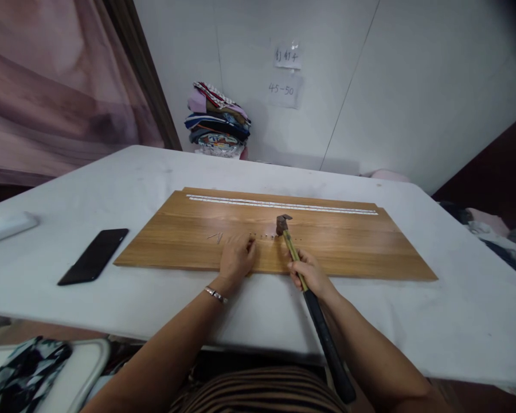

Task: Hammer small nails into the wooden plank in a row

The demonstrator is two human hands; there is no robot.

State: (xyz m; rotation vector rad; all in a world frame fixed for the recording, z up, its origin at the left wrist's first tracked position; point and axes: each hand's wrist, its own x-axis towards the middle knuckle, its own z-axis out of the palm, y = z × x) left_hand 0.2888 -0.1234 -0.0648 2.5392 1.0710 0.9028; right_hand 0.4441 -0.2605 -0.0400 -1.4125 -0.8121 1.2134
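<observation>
My right hand is wrapped round the handle of a claw hammer, below its rusty head. The head is over the wooden board, by a short row of nails. It hides part of the row, and I cannot tell whether it touches a nail. At the left end of the row, my left hand rests on the board with its fingers curled in. Whatever those fingers hold, if anything, is hidden. A few loose nails lie just left of that hand.
Two white strips run along the board's far side. A black phone lies left of the board on the white table. Folded clothes are stacked at the wall, and a white object sits at the left edge.
</observation>
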